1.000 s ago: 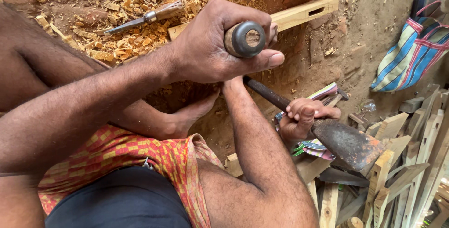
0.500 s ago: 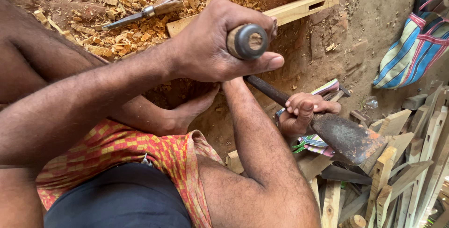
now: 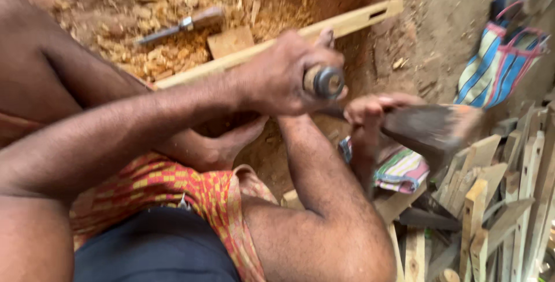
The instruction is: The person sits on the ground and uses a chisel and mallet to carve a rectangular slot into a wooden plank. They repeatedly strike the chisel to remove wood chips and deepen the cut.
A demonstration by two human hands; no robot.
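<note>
Bare earth strewn with wood chips (image 3: 173, 45) makes up the ground where the person sits. At the middle, the left hand (image 3: 283, 76) is wrapped tight around a chisel handle (image 3: 325, 81), whose metal-ringed round end faces up toward the camera; the blade below is hidden by the hand. Just to its right, the right hand (image 3: 367, 114) is clenched on the handle of a heavy hammer-like tool (image 3: 430, 127), its dark head blurred and pointing right. The two hands sit close together but grip separate tools. Under and behind the left hand, a long pale wooden strip (image 3: 352, 23) with a cut slot near its far end runs diagonally across the dirt. A small flat wood block (image 3: 230, 41) lies against it, and a second chisel (image 3: 176, 26) rests on the chips farther back. A striped cloth (image 3: 404, 172) lies below the hammer, a stack of cut wooden pieces (image 3: 491, 212) fills the lower right, and a striped bag (image 3: 497, 68) stands at the right edge.
</note>
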